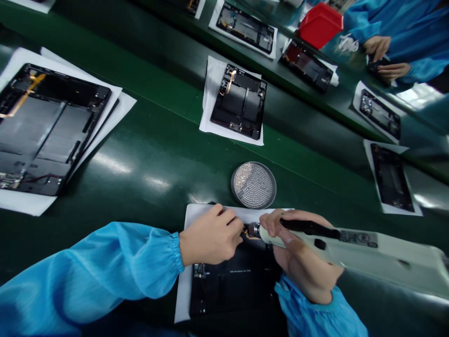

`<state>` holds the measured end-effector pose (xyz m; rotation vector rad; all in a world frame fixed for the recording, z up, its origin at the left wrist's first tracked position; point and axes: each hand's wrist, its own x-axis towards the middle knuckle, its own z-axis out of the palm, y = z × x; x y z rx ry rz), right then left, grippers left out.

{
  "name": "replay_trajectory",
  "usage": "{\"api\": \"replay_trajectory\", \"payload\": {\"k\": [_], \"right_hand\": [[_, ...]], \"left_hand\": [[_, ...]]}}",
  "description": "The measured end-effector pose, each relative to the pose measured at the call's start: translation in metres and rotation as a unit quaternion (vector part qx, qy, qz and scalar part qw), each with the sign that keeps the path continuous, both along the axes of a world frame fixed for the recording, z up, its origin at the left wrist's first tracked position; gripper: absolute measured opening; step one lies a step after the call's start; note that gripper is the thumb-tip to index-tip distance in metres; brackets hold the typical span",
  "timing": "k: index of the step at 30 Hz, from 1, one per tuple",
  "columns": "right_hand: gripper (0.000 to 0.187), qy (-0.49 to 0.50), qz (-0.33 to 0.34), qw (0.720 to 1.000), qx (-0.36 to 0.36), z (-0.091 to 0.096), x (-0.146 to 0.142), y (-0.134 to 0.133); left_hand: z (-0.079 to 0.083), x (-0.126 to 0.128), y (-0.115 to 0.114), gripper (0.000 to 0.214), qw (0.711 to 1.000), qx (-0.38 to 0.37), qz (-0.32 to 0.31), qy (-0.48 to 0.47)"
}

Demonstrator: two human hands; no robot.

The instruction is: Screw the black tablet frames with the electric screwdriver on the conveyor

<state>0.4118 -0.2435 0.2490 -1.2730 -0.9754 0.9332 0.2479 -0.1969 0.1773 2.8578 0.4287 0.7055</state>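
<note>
My right hand (301, 248) is wrapped round a pale electric screwdriver (382, 255) with a black lever. Its tip meets the upper part of an opened black tablet (235, 285), near a small orange-brown flex piece. Close to that tip, my left hand (213, 236) has its fingers curled and pressed together at the tablet's upper edge; whatever they hold is hidden. White foam sheeting (182, 299) lies under the tablet. Just beyond it sits a round grey dish (254, 185) with a dimpled, shiny inside, some small bits gathered at its upper left.
Another opened tablet (240, 105) rests on white sheets farther back. At left, a larger-looking one (49, 131) lies on stacked sheets. Several more line the far green bench, with a red bin (321, 25). Across it, a person in blue sleeves (421, 65) handles a dark object.
</note>
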Motion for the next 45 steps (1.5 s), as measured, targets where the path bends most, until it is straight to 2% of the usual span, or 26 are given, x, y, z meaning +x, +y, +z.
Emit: {"api": "replay_trajectory", "payload": {"k": [6, 12, 16, 19, 21, 26, 30, 38, 45], "right_hand": [[0.012, -0.019, 0.040, 0.999, 0.018, -0.001, -0.003, 0.003], [0.017, -0.013, 0.046, 0.998, 0.043, -0.010, -0.002, -0.003], [0.024, -0.045, 0.028, 0.998, 0.045, -0.001, 0.004, -0.002], [0.026, -0.048, -0.022, 0.994, 0.099, 0.007, 0.001, 0.011], [0.024, -0.047, -0.053, 0.989, 0.127, 0.006, -0.004, 0.021], [0.020, -0.036, -0.086, 0.988, 0.125, -0.015, -0.010, 0.035], [0.020, -0.038, -0.090, 0.986, 0.134, -0.024, -0.007, 0.037], [0.020, -0.031, -0.079, 0.989, 0.121, -0.024, -0.006, 0.036], [0.022, -0.026, -0.071, 0.987, 0.140, -0.025, -0.004, 0.037]], "left_hand": [[0.001, 0.000, -0.001, 0.026, 1.000, -0.004, 0.012, -0.026], [0.010, -0.003, -0.016, 0.021, 0.998, -0.029, 0.062, -0.016], [0.010, -0.004, -0.027, 0.026, 0.994, -0.061, 0.091, 0.005], [0.005, -0.006, -0.031, 0.028, 0.994, -0.059, 0.089, 0.009], [0.001, -0.008, -0.034, 0.029, 0.994, -0.050, 0.092, 0.012], [-0.001, -0.012, -0.042, 0.034, 0.994, -0.019, 0.087, 0.066], [0.003, -0.012, -0.044, 0.041, 0.992, -0.022, 0.076, 0.101], [0.003, -0.012, -0.046, 0.047, 0.993, -0.025, 0.072, 0.085], [0.004, -0.012, -0.046, 0.047, 0.994, -0.019, 0.071, 0.079]]}}
